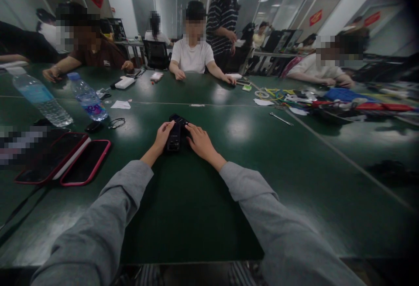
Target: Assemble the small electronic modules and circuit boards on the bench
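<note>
Two dark handheld devices lie on the green table (193, 207), straight in front of me. The nearer black device (173, 140) stretches toward me and shows small light markings near its lower end. My left hand (163, 137) is wrapped round its left side. The other black device (182, 121) lies at an angle behind it, and the two touch or overlap. My right hand (202, 142) reaches in from the right, its fingertips on the right end of that rear device. The fingers of both hands are bent toward the devices.
To the left are two water bottles (89, 98), a red-framed phone (87, 162), a larger red-edged device (52, 157) and a cable loop (117, 123). A wrench (280, 119) and a heap of cables (288, 96) are to the right. Several people sit across the table.
</note>
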A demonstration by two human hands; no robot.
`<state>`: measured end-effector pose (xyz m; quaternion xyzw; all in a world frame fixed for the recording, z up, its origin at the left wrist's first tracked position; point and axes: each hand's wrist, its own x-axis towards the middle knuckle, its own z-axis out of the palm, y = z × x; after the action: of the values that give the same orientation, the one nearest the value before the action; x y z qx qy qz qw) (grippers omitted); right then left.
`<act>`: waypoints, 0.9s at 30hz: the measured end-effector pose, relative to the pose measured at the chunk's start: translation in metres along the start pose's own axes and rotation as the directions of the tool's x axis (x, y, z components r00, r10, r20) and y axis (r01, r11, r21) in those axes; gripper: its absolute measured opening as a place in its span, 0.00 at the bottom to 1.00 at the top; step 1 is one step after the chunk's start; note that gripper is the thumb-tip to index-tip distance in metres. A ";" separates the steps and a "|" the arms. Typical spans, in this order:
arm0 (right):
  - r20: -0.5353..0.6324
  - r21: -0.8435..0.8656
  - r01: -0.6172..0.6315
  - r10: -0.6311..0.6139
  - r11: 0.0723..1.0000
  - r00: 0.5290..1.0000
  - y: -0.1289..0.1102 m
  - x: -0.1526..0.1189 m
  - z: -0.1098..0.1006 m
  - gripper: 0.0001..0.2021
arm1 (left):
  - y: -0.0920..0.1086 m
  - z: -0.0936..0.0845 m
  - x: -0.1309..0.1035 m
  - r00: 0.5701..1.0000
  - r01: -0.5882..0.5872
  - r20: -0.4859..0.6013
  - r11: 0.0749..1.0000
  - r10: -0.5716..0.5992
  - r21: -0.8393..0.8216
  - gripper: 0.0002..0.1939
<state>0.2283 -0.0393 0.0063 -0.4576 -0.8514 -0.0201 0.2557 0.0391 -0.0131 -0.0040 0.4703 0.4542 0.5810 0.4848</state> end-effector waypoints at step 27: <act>-0.300 0.173 -0.078 0.128 0.982 0.945 -0.024 -0.051 -0.029 0.12 | 0.005 -0.005 -0.035 0.996 -0.080 -0.023 0.991 0.083 0.110 0.20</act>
<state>0.2443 -0.1000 0.0128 -0.4710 -0.7744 -0.0104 0.4223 0.0366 -0.0489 -0.0040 0.5062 0.4722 0.5811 0.4278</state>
